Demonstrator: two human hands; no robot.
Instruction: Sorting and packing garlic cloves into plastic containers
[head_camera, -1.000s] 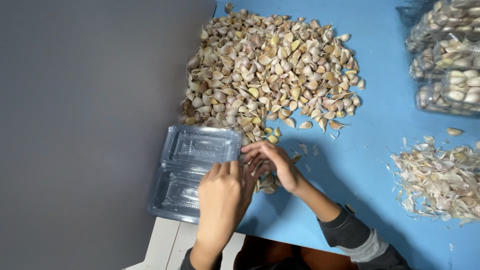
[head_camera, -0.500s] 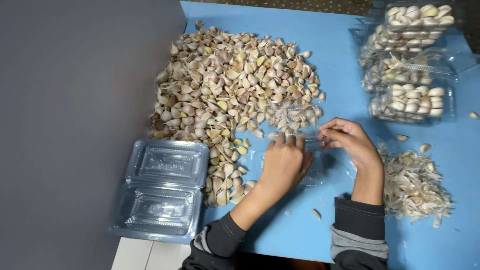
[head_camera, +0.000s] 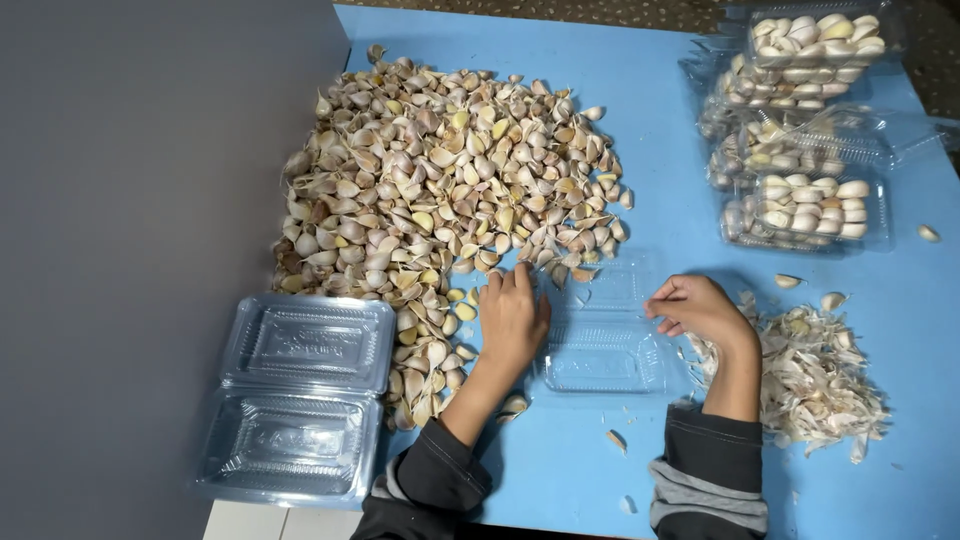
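Left hand (head_camera: 515, 318) flat beside clear tray (head_camera: 603, 340)

- A flat bright-blue table top (head_camera: 640, 120) is seen filling the middle and right of the view.
- A plain matte grey surface (head_camera: 130, 200) is laid along its left edge.
- Speckled brown flooring (head_camera: 560, 12) is glimpsed beyond the far edge.
- Even, soft light is cast throughout.

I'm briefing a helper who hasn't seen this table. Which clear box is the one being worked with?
Start at the big garlic clove pile on the blue table. Just below its right edge, an open clear clamshell box lies between the left hand and right hand. Unlike the filled boxes, it's empty.
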